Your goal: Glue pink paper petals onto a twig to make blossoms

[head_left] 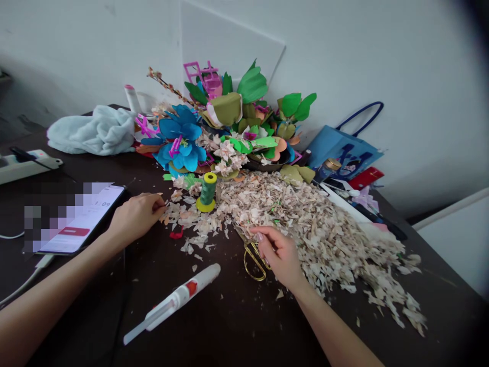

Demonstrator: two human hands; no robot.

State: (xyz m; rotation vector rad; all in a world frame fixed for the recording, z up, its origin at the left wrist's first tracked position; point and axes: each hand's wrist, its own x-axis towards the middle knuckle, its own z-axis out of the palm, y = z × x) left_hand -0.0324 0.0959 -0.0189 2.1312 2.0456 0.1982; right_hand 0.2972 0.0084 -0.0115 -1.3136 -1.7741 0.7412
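Left hand (139, 216), mine: fingers curled at the near edge of the pale scraps (324, 229); whether they pinch one, I cannot tell. Right hand (280, 255), mine: bent over the scissors (247, 246), which lie beside the scraps; grip, cannot tell. Handling, I judge: light fingertips, clear of the upright spool (208, 193).

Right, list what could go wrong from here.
The right hand is close by the gold-handled scissors, whose blades look partly buried in pale scraps; a nick is possible. The green thread spool stands upright near the left hand, so a bump could topple it. The white nozzle bottle lies on its side and may roll.
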